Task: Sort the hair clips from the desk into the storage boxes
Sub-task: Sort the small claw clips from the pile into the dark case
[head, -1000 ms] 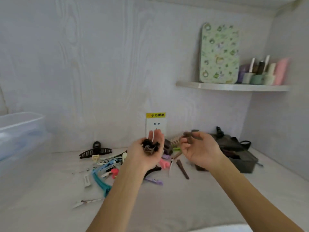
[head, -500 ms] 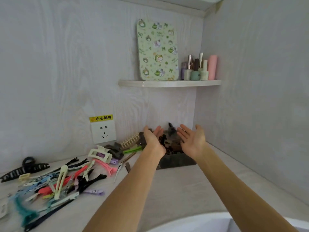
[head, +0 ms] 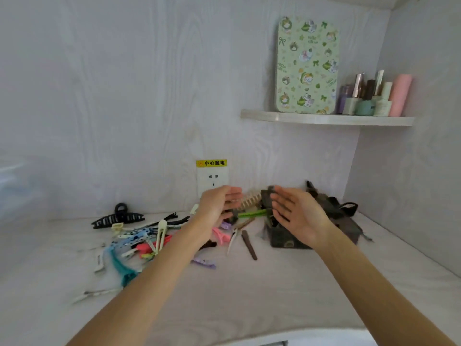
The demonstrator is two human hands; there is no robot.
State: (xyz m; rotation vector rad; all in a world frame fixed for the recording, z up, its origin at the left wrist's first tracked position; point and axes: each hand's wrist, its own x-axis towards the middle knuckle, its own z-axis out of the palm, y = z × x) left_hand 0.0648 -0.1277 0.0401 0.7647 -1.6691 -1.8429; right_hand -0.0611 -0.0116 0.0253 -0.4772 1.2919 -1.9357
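A heap of coloured hair clips [head: 147, 242] lies on the white desk left of centre, with a large black claw clip [head: 117, 218] behind it and a brown flat clip [head: 249, 244] nearer the middle. A dark storage box [head: 344, 223] holding dark clips stands at the back right. My left hand [head: 217, 207] hovers over the right end of the heap, fingers apart and empty. My right hand [head: 296, 216] is held in front of the dark box, palm turned left, fingers spread and empty.
A clear plastic box [head: 17, 186] stands blurred at the far left edge. A wall socket [head: 212, 179] with a yellow label sits behind my hands. The corner shelf [head: 324, 119] carries a patterned green board and several bottles. The wall closes in on the right.
One second ago my left hand held dark clips; half a second ago both hands opened over the dark box. Now both are empty, and the left hand has moved back toward the heap.
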